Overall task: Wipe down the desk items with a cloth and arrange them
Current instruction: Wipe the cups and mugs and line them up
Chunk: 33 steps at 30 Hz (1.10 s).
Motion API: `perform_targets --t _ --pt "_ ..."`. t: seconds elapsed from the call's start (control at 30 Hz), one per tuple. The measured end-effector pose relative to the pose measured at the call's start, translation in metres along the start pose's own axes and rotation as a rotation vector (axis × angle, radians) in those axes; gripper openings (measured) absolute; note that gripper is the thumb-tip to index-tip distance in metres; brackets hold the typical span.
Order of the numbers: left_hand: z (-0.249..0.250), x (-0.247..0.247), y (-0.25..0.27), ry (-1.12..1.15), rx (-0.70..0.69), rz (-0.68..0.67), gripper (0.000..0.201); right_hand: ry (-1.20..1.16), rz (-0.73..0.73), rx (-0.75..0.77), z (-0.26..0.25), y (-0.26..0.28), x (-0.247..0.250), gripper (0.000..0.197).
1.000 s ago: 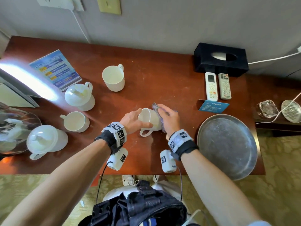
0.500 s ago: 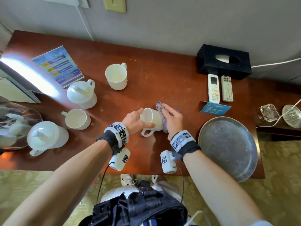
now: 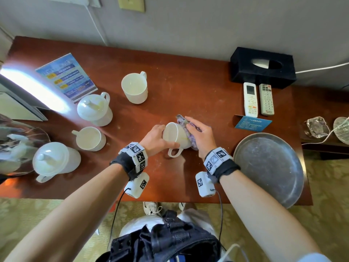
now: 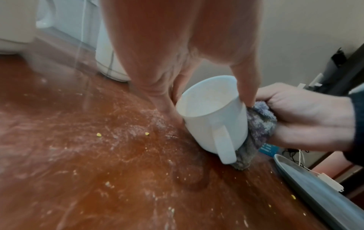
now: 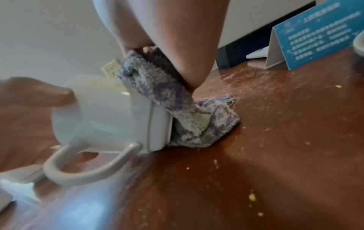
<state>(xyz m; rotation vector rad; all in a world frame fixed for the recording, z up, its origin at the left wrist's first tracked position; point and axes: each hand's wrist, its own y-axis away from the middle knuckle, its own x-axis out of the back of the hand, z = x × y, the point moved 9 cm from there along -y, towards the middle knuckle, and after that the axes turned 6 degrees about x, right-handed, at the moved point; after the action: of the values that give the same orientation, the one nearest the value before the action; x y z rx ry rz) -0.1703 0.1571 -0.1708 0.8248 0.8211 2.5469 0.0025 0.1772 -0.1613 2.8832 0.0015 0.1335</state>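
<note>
- Glass dome [image 3: 17, 148], 9 o'clock edge of the surface [image 3: 188, 91]: clear, reflective, partly cut off by the frame.
- Lidded mug [image 3: 54, 161], 8 o'clock: white, lid on, handle toward the near edge.
- Blue leaflet stand [image 3: 66, 76], 10 o'clock: printed face up-tilted, near the back-left corner.
- Second lidded mug [image 3: 94, 108], just in front of the leaflet stand: white, handle toward the wall.
- Open cup [image 3: 89, 138], between the two lidded mugs: white, upright, handle at its left.
- Tall open mug [image 3: 135, 87], 11 o'clock: white, upright, handle at the upper right.
- Left hand [image 3: 154, 140], centre: grip clamped on the tipped mug [image 3: 175, 135], thumb along its near side and fingers at the rim.
- Tipped mug, centre of the surface: white, lying tilted with mouth toward 9 o'clock, handle pointing at the near edge, base lifted against the cloth [image 3: 188, 129].
- Cloth: purple-grey, fuzzy, bunched over the mug's base and far side, its lower end touching the surface.
- Right hand [image 3: 201, 135], just right of the mug: grip closed round the cloth, pressing it to the mug.
- Surface: reddish-brown wood, streaked with white dust and small yellow crumbs.
- Blue tent card [image 3: 253, 122], 3 o'clock.
- Two remotes [image 3: 250, 99], side by side beyond the card.
- Black tissue box [image 3: 262, 67], 1 o'clock, against the wall.
- Round metal tray [image 3: 268, 167], 4 o'clock, overhanging the near edge.
</note>
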Motion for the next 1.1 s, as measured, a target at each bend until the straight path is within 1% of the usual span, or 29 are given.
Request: perform_targets --t 0.1,0.13,0.2,0.23,0.3,0.37,0.43,0.47,0.53,0.57,0.6,0.63,0.67,0.77,0.8,0.83,0.9,1.0,1.03,1.07,1.1 --pt "0.005 0.001 0.0 0.047 -0.044 0.006 0.1 -0.033 0.008 -0.018 0.004 -0.004 0.007 0.029" --pt "0.008 0.001 0.0 0.034 -0.063 0.008 0.102 -0.036 0.019 -0.028 0.006 -0.006 0.009 0.03" --pt "0.008 0.001 -0.005 -0.018 -0.058 0.016 0.101 0.003 0.045 -0.013 0.003 -0.005 0.009 0.031" --pt "0.008 0.002 -0.007 -0.031 -0.041 0.023 0.101 0.048 0.057 0.026 -0.002 -0.002 0.008 0.031" --pt "0.006 0.004 -0.009 -0.027 0.005 0.037 0.102 0.159 0.058 0.16 -0.016 0.009 0.0 0.033" --pt "0.003 0.004 -0.011 -0.021 0.024 0.036 0.097 0.235 0.039 0.286 -0.026 0.021 -0.011 0.037" --pt "0.002 0.002 -0.011 -0.025 0.027 0.026 0.094 0.263 0.033 0.318 -0.025 0.024 -0.013 0.038" --pt "0.002 0.002 -0.012 -0.023 0.032 0.029 0.097 0.259 0.051 0.282 -0.021 0.019 -0.009 0.037" --pt "0.003 0.003 -0.013 0.0 0.05 0.036 0.102 0.197 0.13 0.126 -0.009 0.005 0.005 0.033" --pt "0.005 0.004 -0.015 0.016 0.056 0.043 0.103 0.157 0.171 0.049 -0.004 -0.001 0.012 0.032" --pt "0.006 0.004 -0.016 0.032 0.069 0.05 0.103 0.133 0.197 0.007 -0.003 -0.006 0.015 0.031" --pt "0.007 0.005 -0.018 0.043 0.079 0.055 0.101 0.136 0.201 0.006 -0.005 -0.008 0.014 0.032" --pt "0.007 0.006 -0.019 0.054 0.091 0.058 0.101 0.161 0.184 0.039 -0.011 -0.008 0.01 0.032" --pt "0.002 0.007 -0.02 0.088 0.121 0.052 0.103 0.236 0.067 0.239 -0.029 0.009 -0.011 0.036" --pt "0.0 0.007 -0.02 0.099 0.135 0.047 0.104 0.25 0.035 0.292 -0.031 0.015 -0.013 0.037" --pt "-0.002 0.007 -0.02 0.114 0.143 0.044 0.107 0.26 0.007 0.311 -0.029 0.018 -0.013 0.039" --pt "-0.003 0.008 -0.02 0.149 0.159 0.044 0.114 0.232 0.008 0.231 -0.018 0.008 -0.006 0.038" --pt "-0.001 0.01 -0.021 0.167 0.168 0.035 0.11 0.08 0.092 -0.02 0.0 -0.018 0.008 0.034" --pt "0.0 0.01 -0.021 0.171 0.169 0.038 0.109 0.073 0.101 -0.057 0.0 -0.023 0.009 0.033" --pt "0.0 0.011 -0.021 0.175 0.173 0.043 0.11 0.116 0.091 -0.047 -0.005 -0.024 0.008 0.033" --pt "-0.001 0.011 -0.022 0.181 0.177 0.047 0.111 0.185 0.064 0.008 -0.013 -0.021 0.004 0.033"
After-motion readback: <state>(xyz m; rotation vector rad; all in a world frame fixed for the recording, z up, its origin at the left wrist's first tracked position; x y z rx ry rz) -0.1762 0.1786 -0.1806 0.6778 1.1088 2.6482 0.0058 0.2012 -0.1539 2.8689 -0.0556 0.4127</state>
